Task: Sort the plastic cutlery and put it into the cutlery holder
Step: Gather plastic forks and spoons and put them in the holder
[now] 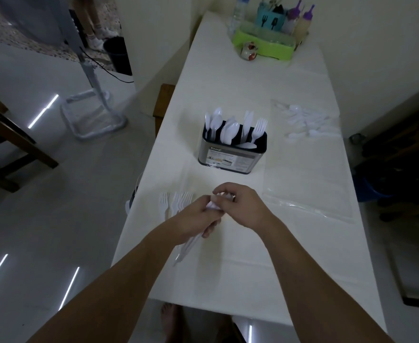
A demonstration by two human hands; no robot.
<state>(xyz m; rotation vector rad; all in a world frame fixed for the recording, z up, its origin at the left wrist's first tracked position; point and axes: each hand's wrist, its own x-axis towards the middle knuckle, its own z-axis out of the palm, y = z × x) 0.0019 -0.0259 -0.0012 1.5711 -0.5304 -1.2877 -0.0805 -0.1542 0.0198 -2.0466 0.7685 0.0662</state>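
My left hand (198,219) grips a bundle of white plastic cutlery (193,241) by its middle, handles trailing down toward me; my right hand (238,204) is curled over the bundle's far end, fingertips pinching at the heads; which kind of piece these are I cannot tell, the heads being covered; the bundle sits low over the near part of the white surface (277,268); loose forks (176,201) lie just left of my left hand, close to the surface's left edge; the cutlery holder (232,154) stands beyond my hands, mid-surface, already carrying spoons, knives and forks upright in separate compartments; a further scatter of spoons (307,122) lies on a clear bag at far right; judgement: the pieces are very light, thin, smooth and inclined to slide against one another, and would snap if bent; best held at the handles, near the neck; open room lies between hands and holder; the left edge is the hazard for the forks
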